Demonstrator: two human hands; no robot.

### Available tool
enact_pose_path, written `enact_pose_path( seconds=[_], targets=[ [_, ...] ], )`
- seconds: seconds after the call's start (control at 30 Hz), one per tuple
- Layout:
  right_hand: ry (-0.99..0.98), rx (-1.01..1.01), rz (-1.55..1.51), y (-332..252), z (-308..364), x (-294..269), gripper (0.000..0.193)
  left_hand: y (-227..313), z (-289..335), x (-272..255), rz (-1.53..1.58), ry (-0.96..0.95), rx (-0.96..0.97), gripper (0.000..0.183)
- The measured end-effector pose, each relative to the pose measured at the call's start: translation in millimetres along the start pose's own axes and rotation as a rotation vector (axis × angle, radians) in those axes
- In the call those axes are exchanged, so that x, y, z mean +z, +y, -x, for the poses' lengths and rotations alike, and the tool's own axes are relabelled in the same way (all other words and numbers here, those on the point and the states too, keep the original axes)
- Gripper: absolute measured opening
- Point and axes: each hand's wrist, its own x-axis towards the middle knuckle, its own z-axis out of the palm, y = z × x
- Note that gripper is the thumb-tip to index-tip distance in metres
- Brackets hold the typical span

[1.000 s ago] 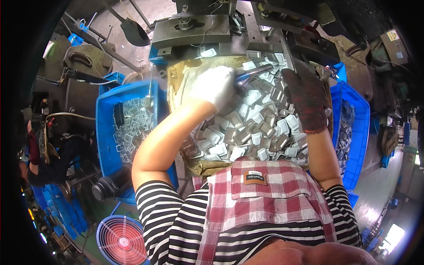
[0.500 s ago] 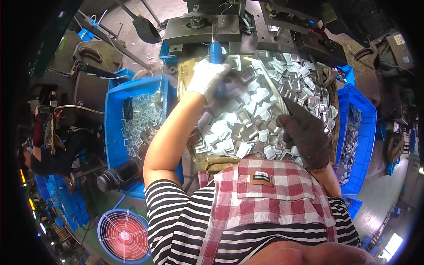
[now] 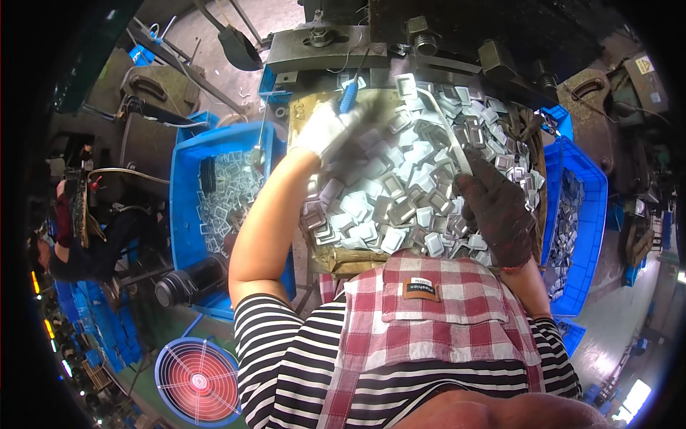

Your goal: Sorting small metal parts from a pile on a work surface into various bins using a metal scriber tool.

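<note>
My left hand [image 3: 323,131], in a white glove, is closed around a thin-shafted tool with a blue handle [image 3: 349,97]. Its shaft points up toward the machine; its exact kind is not clear. In a dark, stained glove, my right hand [image 3: 498,214] grips long metal tweezers [image 3: 457,151] by their ridged end. At the far tip of the tweezers is a small rectangular metal tray piece [image 3: 406,86], in front of the machine's lower edge. Beneath both hands spreads a heap of similar grey and white pieces [image 3: 389,193] on a worktable [image 3: 350,261].
A machine with bolted steel blocks [image 3: 318,47] crosses the far side. Blue bins stand left [image 3: 179,214] and right [image 3: 597,222], both holding metal pieces. A red fan with a blue rim [image 3: 199,381] sits at lower left. Another person's arm [image 3: 63,214] shows far left.
My left hand has drawn back slightly left, and the blue-handled tool now tilts. The tweezers' tip has risen toward the machine. The machine's dark upper block has come down with its bolts.
</note>
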Motion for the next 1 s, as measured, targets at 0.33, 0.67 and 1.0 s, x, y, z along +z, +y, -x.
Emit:
enact_pose_path(
  seconds=[0.33, 0.67, 1.0],
  targets=[
    [0.268, -0.007, -0.014, 14.4, -14.5, -34.5, 0.035, 89.6, -27.8, -25.0, -0.723, -0.084, 0.244, 0.041],
    [0.268, -0.505, 0.358, 6.1, -55.9, -30.2, 0.028, 98.9, -57.9, 16.8, -0.635, 0.064, 0.289, 0.031],
    [0.289, -0.36, 0.348, 16.7, -83.6, -13.0, 0.035, 31.4, -13.2, 49.4, -0.441, -0.011, 0.326, 0.037]
  ],
)
